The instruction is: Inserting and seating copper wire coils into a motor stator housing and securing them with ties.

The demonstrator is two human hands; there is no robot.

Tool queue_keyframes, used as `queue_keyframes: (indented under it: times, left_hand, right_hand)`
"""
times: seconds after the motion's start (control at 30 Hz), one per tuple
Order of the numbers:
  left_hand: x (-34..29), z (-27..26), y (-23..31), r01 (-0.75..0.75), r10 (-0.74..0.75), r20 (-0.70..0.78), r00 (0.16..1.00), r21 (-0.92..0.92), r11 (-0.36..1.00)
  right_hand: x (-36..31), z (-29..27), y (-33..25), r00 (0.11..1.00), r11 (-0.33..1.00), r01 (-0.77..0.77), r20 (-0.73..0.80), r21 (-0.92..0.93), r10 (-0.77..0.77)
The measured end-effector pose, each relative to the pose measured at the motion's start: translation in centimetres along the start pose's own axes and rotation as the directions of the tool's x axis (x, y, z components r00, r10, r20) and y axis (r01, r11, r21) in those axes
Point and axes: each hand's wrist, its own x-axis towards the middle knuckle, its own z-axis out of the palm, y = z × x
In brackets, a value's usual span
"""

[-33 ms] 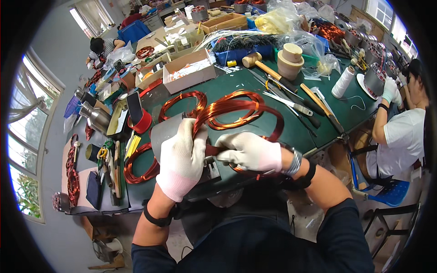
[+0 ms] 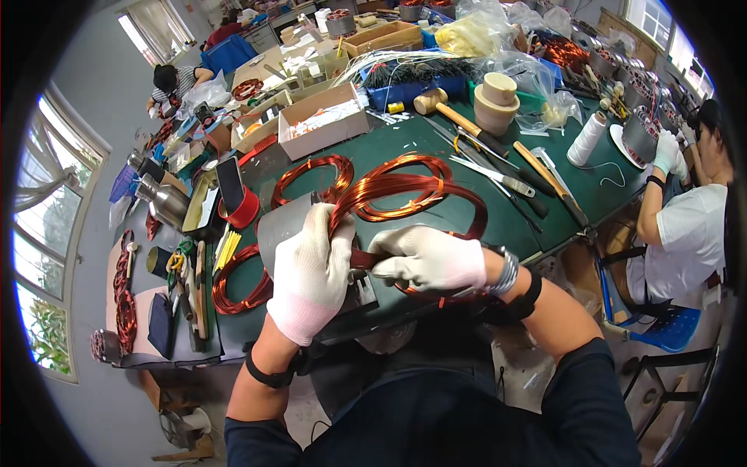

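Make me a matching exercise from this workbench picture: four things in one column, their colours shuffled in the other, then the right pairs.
Things:
1. wire coils
2. thread spool
3. table top
4. tape roll

Colours:
A. red
B. dark green
C. copper orange
D. white

Pairs: 1-C, 2-D, 3-B, 4-A

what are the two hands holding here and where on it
Both gloved hands grip the copper wire coil at its near end: the left hand closes around the strands, the right hand pinches the bundle beside it. Whether the right hand also holds a tool cannot be told.
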Motion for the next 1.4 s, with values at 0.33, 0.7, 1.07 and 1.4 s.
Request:
queue_keyframes:
  times: [0.33,0.7,1.07,1.4]
  left_hand:
    - [-0.6,0.3,-1.2,-0.037,0.036,0.05,0.998,0.012,0.999]
    - [2.5,-3.2,1.7,0.607,-0.279,0.612,0.74,-0.429,0.669]
    - [1.4,-0.5,2.0,0.367,-0.327,0.208,0.922,-0.198,0.909]
    - [0.2,-0.4,0.8,0.221,-0.208,0.163,0.964,-0.064,0.973]
  right_hand:
    - [0.1,-0.7,1.1,0.979,0.921,0.17,-0.046,-0.35,-0.198]
    - [-1.6,3.2,2.4,0.977,0.895,0.128,-0.1,-0.427,-0.188]
    - [-1.0,3.5,3.1,0.722,0.61,0.087,-0.372,-0.787,-0.583]
    - [-0.8,2.3,1.6,0.798,0.74,0.058,-0.415,-0.67,-0.438]
